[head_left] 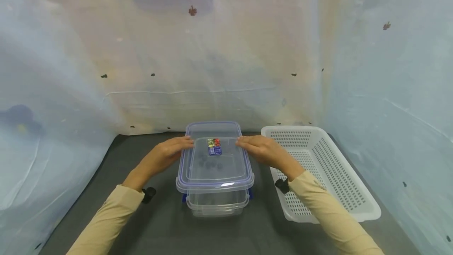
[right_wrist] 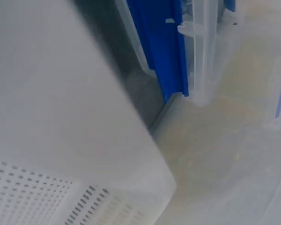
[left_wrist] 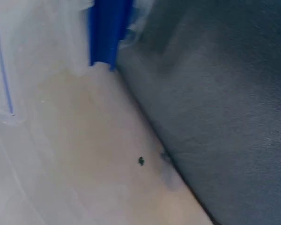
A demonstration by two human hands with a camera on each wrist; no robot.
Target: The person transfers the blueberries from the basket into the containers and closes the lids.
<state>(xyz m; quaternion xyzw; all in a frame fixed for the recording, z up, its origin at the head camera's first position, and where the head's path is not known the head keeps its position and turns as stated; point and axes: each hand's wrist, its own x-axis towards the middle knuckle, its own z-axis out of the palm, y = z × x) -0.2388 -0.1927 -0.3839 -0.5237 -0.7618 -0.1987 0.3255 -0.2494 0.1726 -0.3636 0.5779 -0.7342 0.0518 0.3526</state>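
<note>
A clear plastic food box (head_left: 217, 204) stands in the middle of the table, its front wall showing below the lid. On top lies a clear lid (head_left: 217, 186) with a purple seal line and a small picture label (head_left: 214, 147). My left hand (head_left: 166, 154) touches the lid's left edge with fairly straight fingers. At the opposite edge, the fingers of my right hand (head_left: 263, 150) lie against the lid; both thumbs are hidden. A blue side latch (left_wrist: 105, 33) appears in the left wrist view, and another blue latch (right_wrist: 164, 51) in the right wrist view.
A white perforated basket (head_left: 354, 180) stands to the right, with my right forearm over its near left part. The dark grey table (head_left: 155, 223) meets a pale patterned sheet (head_left: 212, 105) behind, and more sheeting hangs on both sides.
</note>
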